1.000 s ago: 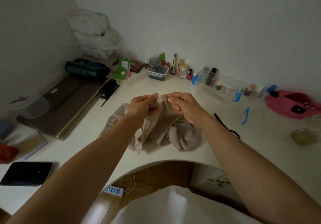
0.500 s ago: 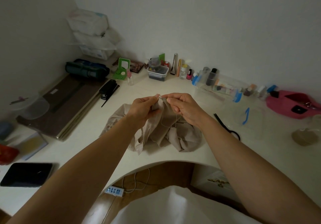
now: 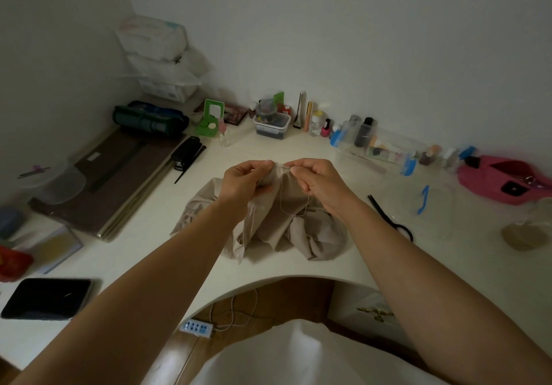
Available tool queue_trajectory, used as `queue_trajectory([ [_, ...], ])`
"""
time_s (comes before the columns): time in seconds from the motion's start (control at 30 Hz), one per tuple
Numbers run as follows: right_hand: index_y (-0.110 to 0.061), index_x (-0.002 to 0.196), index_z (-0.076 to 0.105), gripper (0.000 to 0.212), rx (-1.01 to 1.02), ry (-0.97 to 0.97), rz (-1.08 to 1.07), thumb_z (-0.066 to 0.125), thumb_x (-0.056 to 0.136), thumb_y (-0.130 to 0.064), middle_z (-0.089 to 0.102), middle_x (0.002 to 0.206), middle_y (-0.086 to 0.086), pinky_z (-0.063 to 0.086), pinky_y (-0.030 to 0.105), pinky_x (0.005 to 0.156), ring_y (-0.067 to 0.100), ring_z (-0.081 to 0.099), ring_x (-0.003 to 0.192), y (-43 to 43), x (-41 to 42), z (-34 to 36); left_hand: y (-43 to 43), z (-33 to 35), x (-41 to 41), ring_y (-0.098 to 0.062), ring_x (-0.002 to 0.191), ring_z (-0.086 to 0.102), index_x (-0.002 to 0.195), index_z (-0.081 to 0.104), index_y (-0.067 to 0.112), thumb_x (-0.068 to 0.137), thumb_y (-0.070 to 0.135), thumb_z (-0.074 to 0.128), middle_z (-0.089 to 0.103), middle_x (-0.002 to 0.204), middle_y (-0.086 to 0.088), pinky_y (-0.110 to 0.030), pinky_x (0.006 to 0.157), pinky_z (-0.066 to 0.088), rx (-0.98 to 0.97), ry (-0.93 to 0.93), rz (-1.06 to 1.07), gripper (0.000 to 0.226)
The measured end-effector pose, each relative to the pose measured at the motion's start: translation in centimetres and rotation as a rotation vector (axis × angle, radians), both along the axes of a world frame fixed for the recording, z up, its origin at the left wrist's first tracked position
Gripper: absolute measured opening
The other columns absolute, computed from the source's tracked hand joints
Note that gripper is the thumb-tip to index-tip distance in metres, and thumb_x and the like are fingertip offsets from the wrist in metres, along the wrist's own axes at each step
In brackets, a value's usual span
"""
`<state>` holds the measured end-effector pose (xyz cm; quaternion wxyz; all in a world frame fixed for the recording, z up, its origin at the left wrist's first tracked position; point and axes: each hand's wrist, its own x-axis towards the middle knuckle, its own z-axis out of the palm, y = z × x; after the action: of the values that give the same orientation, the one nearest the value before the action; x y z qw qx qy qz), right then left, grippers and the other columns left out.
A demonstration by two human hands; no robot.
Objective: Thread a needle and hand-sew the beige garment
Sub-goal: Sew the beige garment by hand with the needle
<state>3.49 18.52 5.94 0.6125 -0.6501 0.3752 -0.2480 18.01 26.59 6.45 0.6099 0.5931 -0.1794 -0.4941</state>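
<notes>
The needle pinched in the right hand [image 3: 317,182] is too small to see. The left hand [image 3: 243,182] hides some of the beige garment [image 3: 268,227].

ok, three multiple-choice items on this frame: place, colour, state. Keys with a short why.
1. Relative to the garment, the scissors lie: A) left B) right C) on top
2. The pouch at far right is: A) green B) black C) pink
3. The left hand: A) pinches the garment B) hangs empty C) holds the scissors

1 B: their black handles lie to its right.
2 C: its shell is plainly pink.
3 A: its fingers curl on a raised fold.
</notes>
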Motion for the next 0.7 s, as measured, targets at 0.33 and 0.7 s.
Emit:
queue_trajectory([
  [0.33,-0.011,0.104,0.070,0.018,-0.110,0.178,-0.051,0.053,0.098,-0.009,0.052,0.052,-0.008,0.041,0.014,0.053,0.000,0.044,0.045,0.0,0.7,0.8,-0.1,-0.1,-0.7,-0.005,0.050,0.055,0.086,0.069,0.004,0.085,0.010,0.071,0.066,0.069,-0.004,-0.017,0.052,0.048,-0.035,-0.325,0.031,0.006],
  [0.7,-0.014,0.108,0.071,0.022,-0.082,0.146,-0.033,0.051,0.100,-0.011,0.050,0.052,-0.009,0.039,0.012,0.051,0.001,0.042,0.047,0.3,1.0,1.2,-0.1,0.0,-0.3,-0.012,0.063,0.061,0.089,0.071,0.003,0.087,0.012,0.069,0.068,0.075,-0.008,-0.020,0.058,0.053,-0.045,-0.319,0.041,0.009],
])
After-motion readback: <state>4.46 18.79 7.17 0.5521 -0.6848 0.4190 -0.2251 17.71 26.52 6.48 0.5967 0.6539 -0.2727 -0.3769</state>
